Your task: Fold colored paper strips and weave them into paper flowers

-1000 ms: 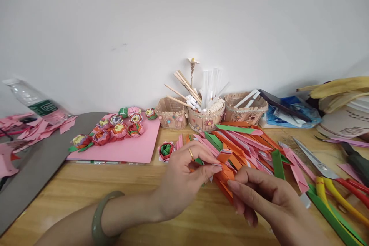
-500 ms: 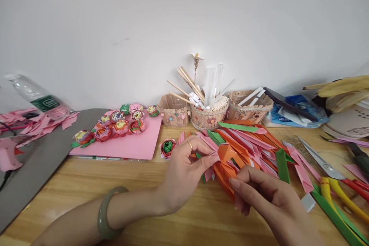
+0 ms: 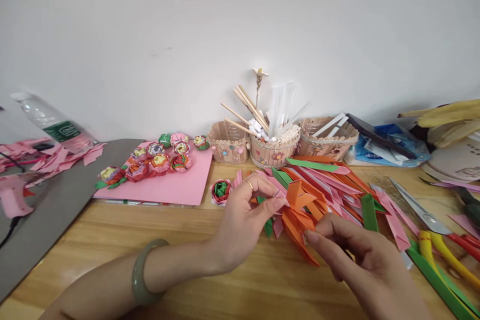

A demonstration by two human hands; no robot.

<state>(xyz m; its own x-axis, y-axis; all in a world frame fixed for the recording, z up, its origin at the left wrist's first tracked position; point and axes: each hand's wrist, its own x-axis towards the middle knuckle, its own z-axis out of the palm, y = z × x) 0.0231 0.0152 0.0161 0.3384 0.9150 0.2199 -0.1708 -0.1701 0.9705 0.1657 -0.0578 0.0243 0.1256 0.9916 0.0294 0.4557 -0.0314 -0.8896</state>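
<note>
My left hand (image 3: 249, 220), wearing a ring and a green bangle (image 3: 144, 272), pinches the left side of a folded-paper piece with orange and pink petals (image 3: 298, 222). My right hand (image 3: 356, 255) has thumb and forefinger closed on the lower right edge of the same piece. Orange flaps stick up between the two hands. Behind it spreads a pile of folded paper strips (image 3: 322, 185) in pink, orange and green, partly hidden by the piece. A finished paper flower (image 3: 221, 191) with a green centre lies just left of my left hand.
Several paper flowers (image 3: 159, 162) rest on a pink sheet (image 3: 187, 187) at left. Wooden-slat baskets (image 3: 272, 154) with sticks stand against the wall. Scissors (image 3: 423, 212) and yellow-handled scissors (image 3: 425, 247) lie at right. A pink glue gun (image 3: 15, 197) and a bottle (image 3: 56, 125) are far left.
My right hand has shifted slightly right and its fingers have moved along the orange petals, whose lower tip now shows more. My left hand keeps its pinch. The view has shifted a little.
</note>
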